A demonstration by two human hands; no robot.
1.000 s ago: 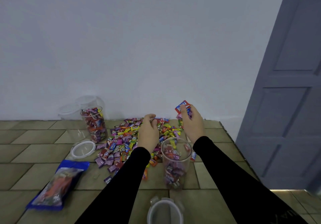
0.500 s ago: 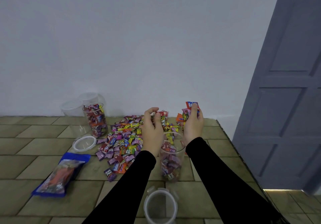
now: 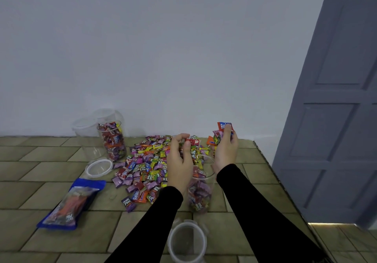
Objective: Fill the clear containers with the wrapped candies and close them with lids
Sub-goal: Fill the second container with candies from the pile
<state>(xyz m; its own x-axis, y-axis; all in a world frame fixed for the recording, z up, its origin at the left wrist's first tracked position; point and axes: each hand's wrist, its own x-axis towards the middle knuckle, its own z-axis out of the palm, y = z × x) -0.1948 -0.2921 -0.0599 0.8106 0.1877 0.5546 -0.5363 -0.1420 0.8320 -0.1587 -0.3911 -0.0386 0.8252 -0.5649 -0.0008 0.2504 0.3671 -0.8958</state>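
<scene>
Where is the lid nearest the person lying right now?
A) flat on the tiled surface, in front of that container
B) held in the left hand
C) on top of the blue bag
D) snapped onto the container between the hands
A: the clear lid lies flat on the tiled surface, nearer the person than the open, part-filled container.

I am seeing purple, yellow, red and orange wrapped candies (image 3: 146, 166) showing against olive-brown tiles of the tabletop (image 3: 40, 164). A blue-edged bag (image 3: 71, 203) is lying beside them. Black sleeves (image 3: 255, 205) are covering both arms.
</scene>
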